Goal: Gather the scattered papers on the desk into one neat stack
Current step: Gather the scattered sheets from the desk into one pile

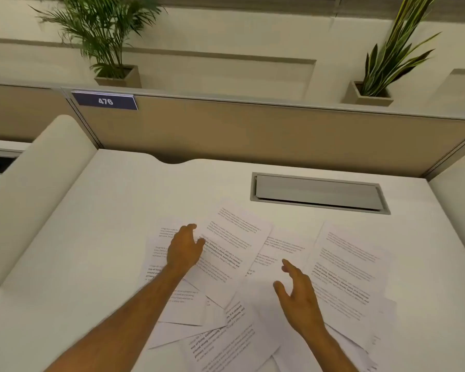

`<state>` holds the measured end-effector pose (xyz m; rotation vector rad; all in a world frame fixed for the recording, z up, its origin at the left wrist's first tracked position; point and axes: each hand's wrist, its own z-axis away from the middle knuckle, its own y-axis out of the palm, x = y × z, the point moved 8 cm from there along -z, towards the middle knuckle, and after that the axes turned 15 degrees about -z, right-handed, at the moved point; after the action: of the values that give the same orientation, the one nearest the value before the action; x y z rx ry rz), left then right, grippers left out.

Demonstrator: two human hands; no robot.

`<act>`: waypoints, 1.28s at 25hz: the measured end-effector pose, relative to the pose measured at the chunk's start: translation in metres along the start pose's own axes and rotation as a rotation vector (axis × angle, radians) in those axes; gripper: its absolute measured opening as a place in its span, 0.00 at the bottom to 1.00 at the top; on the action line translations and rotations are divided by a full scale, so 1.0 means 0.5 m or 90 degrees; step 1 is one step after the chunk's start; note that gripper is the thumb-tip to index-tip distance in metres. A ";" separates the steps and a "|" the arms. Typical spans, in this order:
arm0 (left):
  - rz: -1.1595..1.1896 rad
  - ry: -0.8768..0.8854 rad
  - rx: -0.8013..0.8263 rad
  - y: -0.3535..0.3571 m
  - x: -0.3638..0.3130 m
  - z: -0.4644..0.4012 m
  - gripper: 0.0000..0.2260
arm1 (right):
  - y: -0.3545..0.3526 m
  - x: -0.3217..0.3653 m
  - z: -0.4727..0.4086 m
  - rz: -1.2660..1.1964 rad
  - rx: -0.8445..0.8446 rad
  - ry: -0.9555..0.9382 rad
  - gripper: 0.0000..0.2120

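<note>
Several printed white papers (234, 253) lie scattered and overlapping across the near half of the white desk (113, 224), at different angles. My left hand (184, 249) rests on the left group of sheets, its fingertips touching the edge of a tilted sheet; whether it grips that sheet I cannot tell. My right hand (297, 294) hovers over the middle of the spread, fingers apart, holding nothing. One large sheet (349, 275) lies to the right of my right hand.
A grey cable hatch (318, 193) is set into the desk behind the papers. A tan partition (253, 130) with a blue "476" sign (105, 101) closes the back. Two potted plants (110, 36) stand beyond it. Rounded white dividers (38, 189) flank the desk.
</note>
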<state>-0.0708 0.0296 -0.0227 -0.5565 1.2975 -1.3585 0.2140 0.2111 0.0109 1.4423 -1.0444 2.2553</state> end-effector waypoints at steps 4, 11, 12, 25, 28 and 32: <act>-0.132 -0.012 0.030 0.035 0.002 -0.046 0.30 | 0.024 -0.062 0.011 -0.017 -0.003 0.061 0.26; 0.034 -0.018 0.074 0.061 0.031 -0.070 0.07 | 0.060 -0.068 0.001 -0.057 -0.026 0.094 0.21; 0.053 -0.018 0.070 0.058 0.036 -0.065 0.05 | 0.068 -0.064 -0.003 -0.075 -0.032 0.098 0.20; -0.060 -0.057 0.149 0.095 0.022 -0.056 0.14 | 0.084 -0.080 -0.004 -0.088 -0.045 0.136 0.16; 0.044 -0.025 0.134 0.087 0.019 -0.043 0.16 | 0.080 -0.077 -0.011 -0.097 -0.048 0.133 0.15; 0.273 -0.061 0.288 0.085 0.013 -0.008 0.20 | 0.087 -0.067 -0.027 -0.183 -0.056 0.148 0.13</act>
<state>-0.0598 0.0349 -0.0642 -0.0243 0.9212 -1.1916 0.1960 0.1948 -0.0399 1.1753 -0.7976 2.0820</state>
